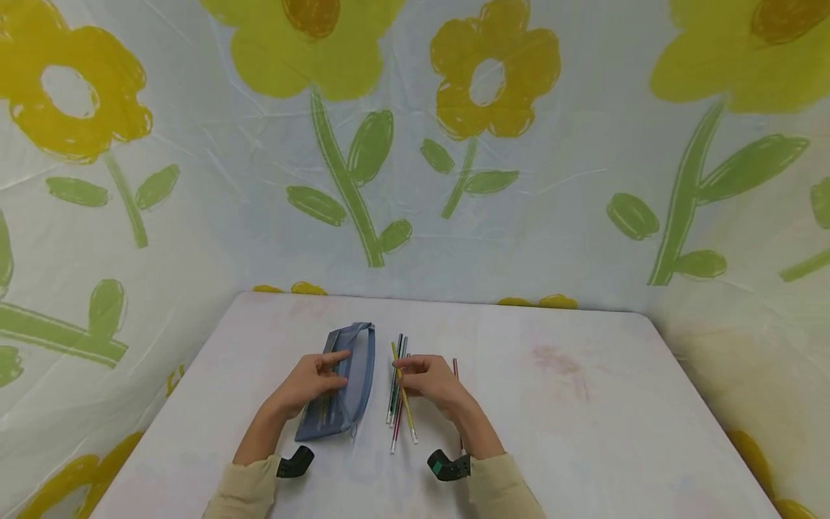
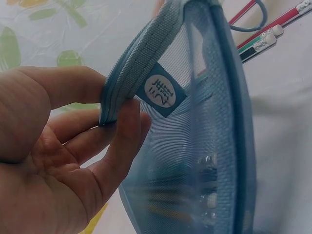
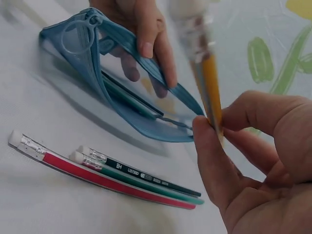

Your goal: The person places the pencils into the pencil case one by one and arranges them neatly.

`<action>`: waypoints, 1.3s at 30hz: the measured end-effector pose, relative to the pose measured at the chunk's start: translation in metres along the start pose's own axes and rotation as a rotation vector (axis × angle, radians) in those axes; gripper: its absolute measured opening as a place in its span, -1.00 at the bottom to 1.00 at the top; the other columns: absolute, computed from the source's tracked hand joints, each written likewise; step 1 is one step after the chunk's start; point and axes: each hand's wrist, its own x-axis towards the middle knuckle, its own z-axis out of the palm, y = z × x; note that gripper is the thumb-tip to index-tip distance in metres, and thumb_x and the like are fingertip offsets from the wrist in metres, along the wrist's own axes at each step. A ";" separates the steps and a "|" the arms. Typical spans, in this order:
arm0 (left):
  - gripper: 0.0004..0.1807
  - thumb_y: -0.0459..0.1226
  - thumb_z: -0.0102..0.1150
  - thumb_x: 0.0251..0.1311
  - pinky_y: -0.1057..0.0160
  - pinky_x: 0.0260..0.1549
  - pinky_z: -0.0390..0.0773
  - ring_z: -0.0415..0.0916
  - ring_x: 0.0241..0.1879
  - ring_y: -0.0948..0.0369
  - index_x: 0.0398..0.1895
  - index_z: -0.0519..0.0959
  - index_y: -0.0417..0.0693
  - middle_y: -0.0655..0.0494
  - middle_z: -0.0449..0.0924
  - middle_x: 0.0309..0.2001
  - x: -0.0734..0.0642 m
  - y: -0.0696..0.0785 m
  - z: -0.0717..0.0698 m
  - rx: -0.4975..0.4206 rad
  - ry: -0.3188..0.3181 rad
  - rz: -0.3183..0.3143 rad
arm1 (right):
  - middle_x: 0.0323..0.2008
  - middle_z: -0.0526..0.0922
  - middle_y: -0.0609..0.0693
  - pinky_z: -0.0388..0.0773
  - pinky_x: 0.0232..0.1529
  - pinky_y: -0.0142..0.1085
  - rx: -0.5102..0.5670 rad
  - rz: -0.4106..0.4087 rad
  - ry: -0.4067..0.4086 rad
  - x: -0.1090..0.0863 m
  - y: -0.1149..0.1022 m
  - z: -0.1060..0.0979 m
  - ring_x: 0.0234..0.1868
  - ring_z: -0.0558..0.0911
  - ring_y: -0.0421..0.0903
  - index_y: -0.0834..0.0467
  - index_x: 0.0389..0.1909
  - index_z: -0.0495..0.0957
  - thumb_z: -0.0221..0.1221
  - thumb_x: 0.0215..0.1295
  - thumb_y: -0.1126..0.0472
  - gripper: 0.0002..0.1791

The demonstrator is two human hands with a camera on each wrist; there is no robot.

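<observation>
My left hand (image 1: 314,380) holds the zippered rim of a blue mesh pencil case (image 1: 363,375), its fingers curled about the edge in the left wrist view. The case's mouth gapes open, and several pencils show inside through the mesh. Between thumb and fingertips, my right hand (image 1: 434,378) pinches a yellow pencil (image 3: 212,90), whose white eraser end looms blurred near the right wrist camera. Beneath that hand lie a red pencil (image 3: 97,176), a green pencil (image 3: 131,181) and a dark green pencil (image 3: 146,174) on the table, just right of the case.
Another red pencil (image 1: 456,369) lies farther right, partly covered by the right forearm. The white table (image 1: 583,411) extends to both sides. Behind it hangs a flower-printed cloth (image 1: 454,245). A ring pull (image 3: 78,36) hangs from the case's zipper.
</observation>
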 end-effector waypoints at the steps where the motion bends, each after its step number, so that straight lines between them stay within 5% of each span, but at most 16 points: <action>1: -0.36 -0.47 0.19 0.22 0.12 -0.24 0.57 0.49 -0.29 0.10 0.37 0.26 -0.41 -0.36 0.55 -0.17 0.001 -0.003 -0.001 -0.003 -0.003 0.000 | -0.13 0.61 0.26 0.61 -0.21 -0.22 0.002 -0.009 0.016 0.002 -0.001 0.002 -0.27 0.63 -0.10 0.42 0.06 0.57 0.21 0.18 0.45 -0.61; 6: -0.35 -0.44 0.21 0.23 0.22 -0.29 0.57 0.50 -0.30 0.15 0.39 0.28 -0.33 -0.34 0.57 -0.12 0.010 -0.020 -0.003 -0.010 0.017 -0.014 | -0.17 0.64 0.19 0.60 -0.22 -0.23 0.010 -0.029 0.027 0.012 -0.008 0.012 -0.32 0.62 -0.15 0.39 0.07 0.57 0.21 0.19 0.42 -0.61; 12: -0.34 -0.40 0.23 0.23 0.21 -0.30 0.57 0.51 -0.29 0.18 0.40 0.27 -0.31 -0.31 0.58 -0.07 0.013 -0.023 -0.002 -0.027 0.005 -0.011 | -0.11 0.63 0.31 0.62 -0.24 -0.23 0.020 -0.025 0.004 0.025 -0.007 0.026 -0.32 0.67 -0.09 0.43 0.10 0.53 0.21 0.23 0.39 -0.59; 21: -0.33 -0.40 0.25 0.22 0.12 -0.25 0.58 0.57 -0.18 0.14 0.39 0.27 -0.33 -0.29 0.35 0.29 0.012 -0.022 -0.002 -0.038 -0.004 0.002 | -0.07 0.64 0.28 0.62 -0.23 -0.23 0.023 0.025 0.047 0.041 -0.008 0.042 -0.32 0.68 -0.11 0.40 0.08 0.56 0.23 0.24 0.40 -0.62; 36: -0.34 -0.41 0.24 0.22 0.24 -0.27 0.56 0.53 -0.33 0.17 0.39 0.28 -0.30 -0.30 0.61 -0.24 0.011 -0.018 -0.004 -0.056 -0.047 -0.008 | -0.30 0.64 0.09 0.63 -0.32 -0.26 -0.018 0.021 0.131 0.060 -0.006 0.054 -0.42 0.67 -0.10 0.34 -0.02 0.63 0.31 0.12 0.42 -0.64; 39: -0.34 -0.40 0.24 0.23 0.24 -0.27 0.56 0.55 -0.30 0.13 0.40 0.28 -0.29 -0.29 0.62 -0.18 0.011 -0.018 -0.005 -0.057 -0.054 -0.006 | -0.35 0.62 0.09 0.63 -0.32 -0.22 -0.051 0.014 0.133 0.060 -0.005 0.057 -0.42 0.68 -0.07 0.34 -0.03 0.64 0.32 0.12 0.42 -0.66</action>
